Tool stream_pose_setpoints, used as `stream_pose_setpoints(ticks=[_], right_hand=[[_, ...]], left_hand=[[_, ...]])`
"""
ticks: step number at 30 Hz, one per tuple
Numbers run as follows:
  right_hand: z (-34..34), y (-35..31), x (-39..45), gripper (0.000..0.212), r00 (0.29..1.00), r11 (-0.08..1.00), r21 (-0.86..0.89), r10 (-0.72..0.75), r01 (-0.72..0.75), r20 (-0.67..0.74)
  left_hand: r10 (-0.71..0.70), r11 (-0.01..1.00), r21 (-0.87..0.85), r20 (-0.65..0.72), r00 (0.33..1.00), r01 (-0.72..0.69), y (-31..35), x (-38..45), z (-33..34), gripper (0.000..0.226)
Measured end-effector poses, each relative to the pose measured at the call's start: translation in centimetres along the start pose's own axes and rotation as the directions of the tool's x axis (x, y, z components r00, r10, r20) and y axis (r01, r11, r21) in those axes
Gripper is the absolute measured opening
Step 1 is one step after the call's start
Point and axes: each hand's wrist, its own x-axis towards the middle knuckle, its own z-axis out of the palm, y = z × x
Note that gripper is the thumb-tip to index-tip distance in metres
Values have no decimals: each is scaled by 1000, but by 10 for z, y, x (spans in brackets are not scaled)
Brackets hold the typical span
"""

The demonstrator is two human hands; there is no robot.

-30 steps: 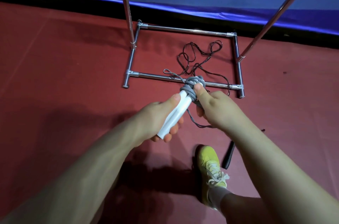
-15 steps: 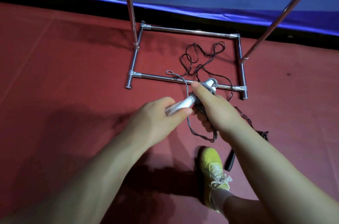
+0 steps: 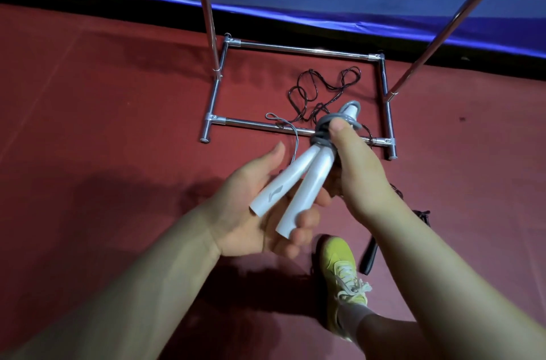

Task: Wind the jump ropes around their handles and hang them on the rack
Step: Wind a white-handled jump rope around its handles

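- Since the earlier frame the white handles [image 3: 298, 179] have been tipped into full view, splayed apart at their lower ends.
- The grey rope coil [image 3: 325, 131] is pinched by the right hand [image 3: 354, 170]; the left hand [image 3: 260, 212] lies relaxed beneath.
- Winding appears nearly finished; a loose tail [image 3: 283, 126] hangs.
- The bundle is held above the rack [image 3: 295, 48] base's near bar; a black rope [image 3: 322, 91] lies on the floor inside.

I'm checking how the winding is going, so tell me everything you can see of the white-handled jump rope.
The white-handled jump rope has two smooth, glossy white handles, plastic by the look, one bearing a grey logo. They splay apart at the near ends and meet at the far ends, where grey cord is bunched in several turns. A thin grey loop trails off to the left. The right hand grips the wound part, thumb on top; the left hand cradles the handles from below. It is held above the floor.
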Motion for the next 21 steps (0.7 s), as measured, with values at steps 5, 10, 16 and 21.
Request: stream_pose_setpoints(ticks=[5,10,16,21], right_hand=[[-5,-2,-1,40,993,1000,19,19,-22,114],[-11,-2,-1,55,976,995,-48,99,-91,192],[-9,3,3,54,980,953,-269,171,-138,105],[-4,5,6,58,990,808,-571,115,-144,-87]], left_hand=[[-6,1000,9,-49,999,6,3,-1,-1,52],[28,990,144,-220,975,4,7,-1,-1,52],[89,946,322,-365,927,36,5,1,-5,55],[204,889,454,-503,840,55,2,5,-5,57]])
